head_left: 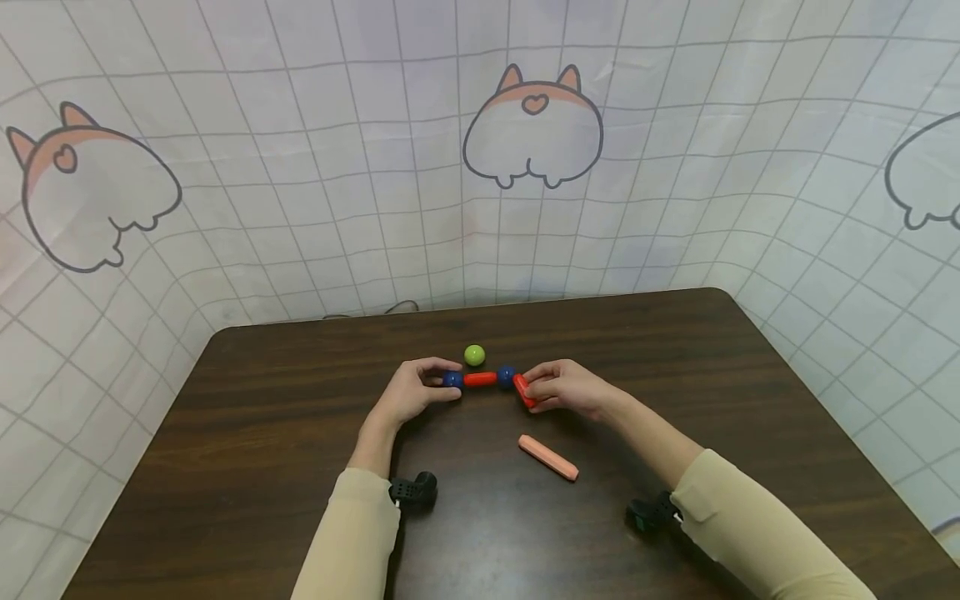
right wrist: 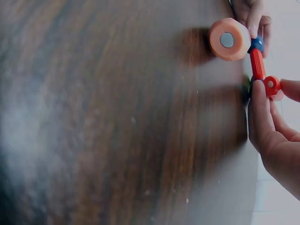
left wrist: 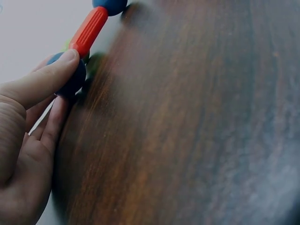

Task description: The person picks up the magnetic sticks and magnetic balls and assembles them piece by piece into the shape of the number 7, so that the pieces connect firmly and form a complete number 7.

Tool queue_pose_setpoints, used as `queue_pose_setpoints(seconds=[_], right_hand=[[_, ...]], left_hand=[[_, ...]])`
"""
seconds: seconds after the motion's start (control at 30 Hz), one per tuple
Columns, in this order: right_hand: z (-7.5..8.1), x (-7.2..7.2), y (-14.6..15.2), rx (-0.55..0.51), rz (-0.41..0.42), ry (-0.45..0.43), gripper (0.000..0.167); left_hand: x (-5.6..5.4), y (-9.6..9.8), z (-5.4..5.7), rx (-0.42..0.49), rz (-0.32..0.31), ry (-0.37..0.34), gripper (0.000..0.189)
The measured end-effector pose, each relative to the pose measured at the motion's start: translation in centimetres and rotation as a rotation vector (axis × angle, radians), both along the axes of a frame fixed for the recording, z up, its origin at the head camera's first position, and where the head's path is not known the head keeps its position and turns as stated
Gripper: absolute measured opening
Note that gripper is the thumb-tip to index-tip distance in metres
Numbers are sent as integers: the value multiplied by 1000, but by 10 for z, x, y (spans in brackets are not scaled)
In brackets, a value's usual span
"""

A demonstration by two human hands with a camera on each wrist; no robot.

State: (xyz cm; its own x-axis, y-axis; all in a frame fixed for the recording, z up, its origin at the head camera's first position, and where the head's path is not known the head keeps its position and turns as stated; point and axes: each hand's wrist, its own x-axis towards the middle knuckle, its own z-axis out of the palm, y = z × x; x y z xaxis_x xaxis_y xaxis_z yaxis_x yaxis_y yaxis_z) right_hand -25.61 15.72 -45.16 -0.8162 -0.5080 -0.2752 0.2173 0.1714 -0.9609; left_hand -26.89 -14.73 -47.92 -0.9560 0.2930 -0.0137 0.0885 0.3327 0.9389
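Thumb and fingers of my left hand (head_left: pixel 408 393) pinch a dark blue ball (head_left: pixel 453 379) at the left end of a short row. A ridged red magnetic rod (head_left: pixel 480 379) joins it to a second blue ball (head_left: pixel 506 377). In my right hand (head_left: pixel 573 390) a second red magnetic rod (head_left: pixel 521 385) is held, slanting toward me from beside the second ball. The right wrist view shows that rod's round end (right wrist: pixel 271 85), with a silvery centre, between thumb and fingers. The left wrist view shows the thumb on the blue ball (left wrist: pixel 75 82).
A light green ball (head_left: pixel 474 356) lies just behind the row. Closer to me, a longer salmon-orange rod (head_left: pixel 548 457) lies diagonally on the dark wooden table (head_left: pixel 262 467). A white gridded curtain (head_left: pixel 315 192) hangs behind the table's far edge.
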Motion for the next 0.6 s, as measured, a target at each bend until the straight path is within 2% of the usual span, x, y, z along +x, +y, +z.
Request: queue_pose_setpoints(seconds=[0.4,0.6], right_hand=[[-3,-1,-7,10,-6,-52,42],[-2,0,-9,10,-14,-78,42]], left_hand=[[-1,1,-1,-19,11,26,37],[-1,2,0,-23,26,15,36]])
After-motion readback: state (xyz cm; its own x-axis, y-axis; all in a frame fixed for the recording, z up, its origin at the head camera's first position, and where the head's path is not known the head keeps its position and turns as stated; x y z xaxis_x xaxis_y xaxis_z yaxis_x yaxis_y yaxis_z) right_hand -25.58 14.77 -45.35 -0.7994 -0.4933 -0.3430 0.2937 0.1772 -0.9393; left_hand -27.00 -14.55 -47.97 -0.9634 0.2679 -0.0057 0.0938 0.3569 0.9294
